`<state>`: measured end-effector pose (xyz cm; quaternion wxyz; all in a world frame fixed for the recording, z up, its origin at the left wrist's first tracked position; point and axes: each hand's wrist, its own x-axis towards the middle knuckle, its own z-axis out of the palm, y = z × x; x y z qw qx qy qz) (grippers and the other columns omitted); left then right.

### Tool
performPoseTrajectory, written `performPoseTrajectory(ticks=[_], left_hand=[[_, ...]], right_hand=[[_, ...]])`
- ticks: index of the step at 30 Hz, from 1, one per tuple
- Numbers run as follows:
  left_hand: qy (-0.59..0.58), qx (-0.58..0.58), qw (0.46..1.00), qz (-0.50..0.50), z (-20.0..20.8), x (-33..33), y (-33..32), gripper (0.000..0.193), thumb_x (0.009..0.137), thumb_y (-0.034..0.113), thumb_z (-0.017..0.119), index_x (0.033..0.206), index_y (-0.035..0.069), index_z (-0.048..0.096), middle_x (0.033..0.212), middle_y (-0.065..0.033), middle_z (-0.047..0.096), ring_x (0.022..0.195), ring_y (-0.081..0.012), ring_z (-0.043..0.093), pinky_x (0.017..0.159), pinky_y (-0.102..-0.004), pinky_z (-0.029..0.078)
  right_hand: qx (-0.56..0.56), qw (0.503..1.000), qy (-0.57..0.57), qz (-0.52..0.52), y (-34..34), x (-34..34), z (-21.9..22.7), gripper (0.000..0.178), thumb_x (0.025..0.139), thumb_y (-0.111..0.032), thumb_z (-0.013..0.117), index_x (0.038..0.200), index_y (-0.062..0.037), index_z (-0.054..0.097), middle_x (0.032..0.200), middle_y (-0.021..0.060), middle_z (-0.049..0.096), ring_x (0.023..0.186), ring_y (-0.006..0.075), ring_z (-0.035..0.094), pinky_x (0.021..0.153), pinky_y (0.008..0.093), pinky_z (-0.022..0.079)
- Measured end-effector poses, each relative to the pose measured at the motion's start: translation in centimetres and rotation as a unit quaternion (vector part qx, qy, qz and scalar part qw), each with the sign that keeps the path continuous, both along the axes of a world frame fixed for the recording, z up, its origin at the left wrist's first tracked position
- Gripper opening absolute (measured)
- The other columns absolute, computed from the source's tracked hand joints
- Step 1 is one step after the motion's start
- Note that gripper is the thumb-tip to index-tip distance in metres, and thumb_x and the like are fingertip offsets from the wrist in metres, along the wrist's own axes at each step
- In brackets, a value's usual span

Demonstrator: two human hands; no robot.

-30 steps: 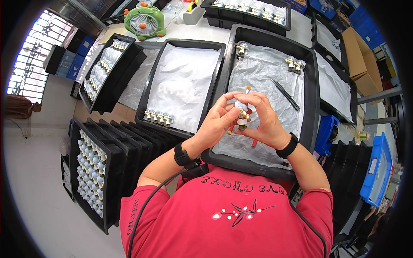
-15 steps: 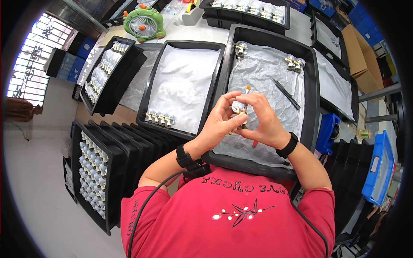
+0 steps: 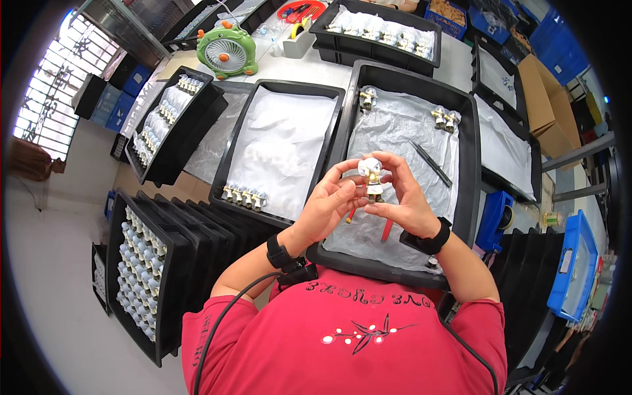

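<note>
A small figurine with pale hair, a white outfit and dark boots is upright between my two hands, above the large black tray. My right hand grips it with the fingers by its head and the thumb at its feet. From the other side my left hand curls round it, fingers at the head. Beside the left fingertips shows a thin red stick with a yellowish end; its hold is partly hidden. A second red strip lies below the right thumb. Paper lines the tray.
Black pens lie in the large tray, with figurines at its far corners. To the left, a paper-lined tray holds a short row of figurines. Stacked trays stand lower left; a green fan sits behind.
The figurine has been turned and now shows its front more plainly. An orange tip above it is out of sight, and the red stick shows below. The whole scene has shifted slightly downward.
</note>
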<state>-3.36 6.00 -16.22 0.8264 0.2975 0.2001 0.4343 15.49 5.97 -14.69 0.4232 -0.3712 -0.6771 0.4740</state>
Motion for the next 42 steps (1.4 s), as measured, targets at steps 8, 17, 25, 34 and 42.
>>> performPoseTrajectory(ticks=[8, 17, 25, 34, 42], left_hand=[[0.285, 0.373, 0.836, 0.283, -0.2, 0.2, -1.1, 0.027, 0.082, -0.007, 0.054, 0.106, 0.003, 0.057, 0.107, -0.0086, 0.048, 0.094, -0.0171, 0.053, 0.082, -0.0274, 0.042], [0.406, 0.468, 0.744, 0.250, 1.9, 1.1, -1.0, 0.029, 0.078, -0.007, 0.056, 0.104, 0.004, 0.062, 0.089, -0.0112, 0.061, 0.077, -0.0222, 0.059, 0.067, -0.0286, 0.048], [0.382, 0.463, 0.760, 0.249, 0.2, 0.9, -1.5, 0.024, 0.080, -0.008, 0.054, 0.103, 0.000, 0.056, 0.091, -0.0128, 0.058, 0.074, -0.0221, 0.059, 0.066, -0.0284, 0.048], [0.253, 0.243, 0.933, 0.078, 0.3, 0.0, -1.5, 0.035, 0.088, -0.001, 0.052, 0.120, 0.002, 0.038, 0.111, -0.0119, 0.049, 0.090, -0.0185, 0.059, 0.081, -0.0287, 0.048], [0.160, 0.177, 0.964, 0.117, -0.3, 0.6, -0.7, 0.044, 0.087, 0.004, 0.059, 0.124, 0.003, 0.035, 0.116, -0.0081, 0.044, 0.102, -0.0146, 0.054, 0.082, -0.0250, 0.047]], right_hand=[[-0.077, 0.985, 0.146, 0.057, 0.4, -0.2, -0.8, 0.079, 0.069, -0.016, 0.079, 0.133, -0.0115, 0.033, 0.134, 0.0057, 0.040, 0.120, 0.0165, 0.040, 0.093, 0.0312, 0.033], [-0.095, 0.981, 0.157, 0.058, 0.7, 0.0, -0.8, 0.077, 0.069, -0.016, 0.079, 0.132, -0.0105, 0.035, 0.131, 0.0051, 0.042, 0.118, 0.0170, 0.041, 0.091, 0.0308, 0.036], [-0.108, 0.988, 0.101, 0.049, 0.3, 0.1, -1.0, 0.078, 0.068, -0.013, 0.080, 0.131, -0.0115, 0.034, 0.133, 0.0061, 0.041, 0.118, 0.0164, 0.042, 0.096, 0.0319, 0.034], [0.014, 0.999, -0.005, -0.051, 0.1, 0.2, -0.2, 0.075, 0.066, -0.023, 0.080, 0.129, -0.0116, 0.041, 0.125, 0.0044, 0.048, 0.108, 0.0167, 0.046, 0.086, 0.0306, 0.040], [0.120, 0.983, -0.124, -0.059, -0.3, -0.7, 0.3, 0.070, 0.062, -0.011, 0.079, 0.124, -0.0105, 0.046, 0.119, 0.0082, 0.051, 0.110, 0.0263, 0.048, 0.090, 0.0365, 0.041]])
